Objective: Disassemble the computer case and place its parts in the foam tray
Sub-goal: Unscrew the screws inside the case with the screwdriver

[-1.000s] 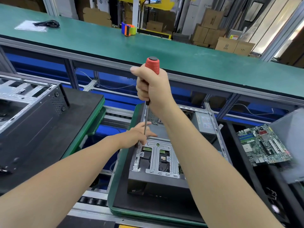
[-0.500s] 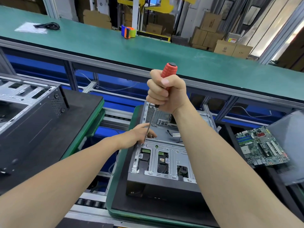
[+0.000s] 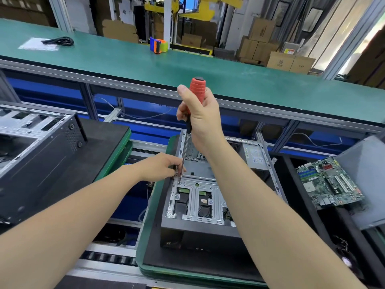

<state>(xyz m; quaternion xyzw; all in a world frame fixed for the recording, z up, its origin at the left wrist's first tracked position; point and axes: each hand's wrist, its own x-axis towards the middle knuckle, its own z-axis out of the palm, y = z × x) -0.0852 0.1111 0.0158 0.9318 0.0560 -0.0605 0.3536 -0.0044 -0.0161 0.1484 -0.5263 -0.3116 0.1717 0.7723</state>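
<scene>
An open computer case (image 3: pixel 208 228) lies on a black pad with a green rim, its silver drive bracket (image 3: pixel 195 200) facing up. My right hand (image 3: pixel 201 122) grips a screwdriver (image 3: pixel 196 90) with a red handle, held almost upright. The long shaft runs down to a screw at the bracket's top left corner. My left hand (image 3: pixel 162 166) rests at the case's left edge, its fingertips pinching the shaft just above the tip. A power supply (image 3: pixel 253 158) sits at the case's far right. To the right, a green motherboard (image 3: pixel 329 182) lies in the black foam tray (image 3: pixel 300 197).
A second open case (image 3: pixel 35 155) stands on another black pad at the left. A grey side panel (image 3: pixel 366 184) leans at the far right. Behind runs a long green bench (image 3: pixel 229 78) with a tape dispenser (image 3: pixel 158 45) and a black cable (image 3: pixel 59 41). Conveyor rollers (image 3: pixel 108 257) show below.
My right hand has straightened the screwdriver from a tilt to nearly upright and shifted its grip on the handle. The left hand stays at the shaft near the bracket corner.
</scene>
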